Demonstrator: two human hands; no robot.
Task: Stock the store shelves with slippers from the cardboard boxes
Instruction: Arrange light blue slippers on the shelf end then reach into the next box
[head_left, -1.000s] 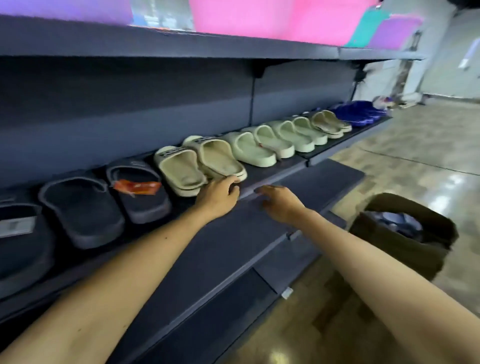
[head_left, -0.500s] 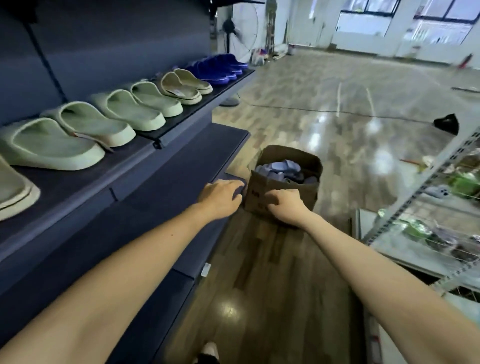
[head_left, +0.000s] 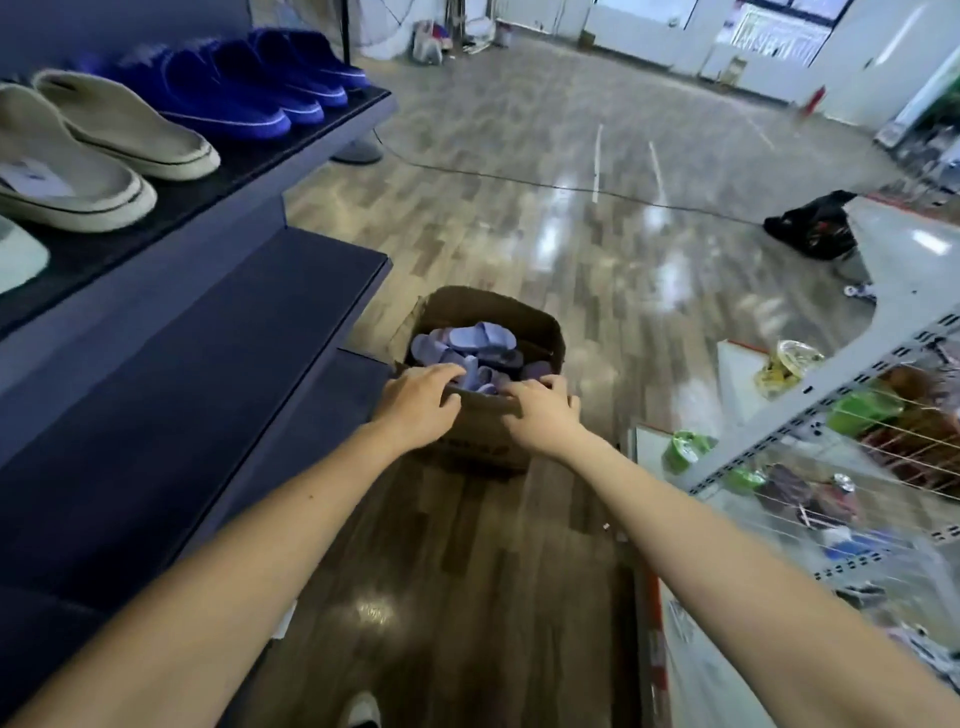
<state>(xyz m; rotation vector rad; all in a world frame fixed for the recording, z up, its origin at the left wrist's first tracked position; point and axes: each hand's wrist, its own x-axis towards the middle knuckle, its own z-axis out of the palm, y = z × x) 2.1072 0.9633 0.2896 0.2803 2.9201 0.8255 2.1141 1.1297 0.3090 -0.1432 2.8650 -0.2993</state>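
No legible txt anywhere.

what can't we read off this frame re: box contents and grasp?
- Head view: left hand and right hand fingertips curl over the cardboard box rim, so any grip is hidden.
- Lilac slippers: count hidden, piled and blurred.
- Box print: too blurred.

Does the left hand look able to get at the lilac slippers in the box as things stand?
Probably yes. The left hand is already at the near rim of the open box, and the lilac slippers lie piled uncovered just past its fingers, with nothing in between.
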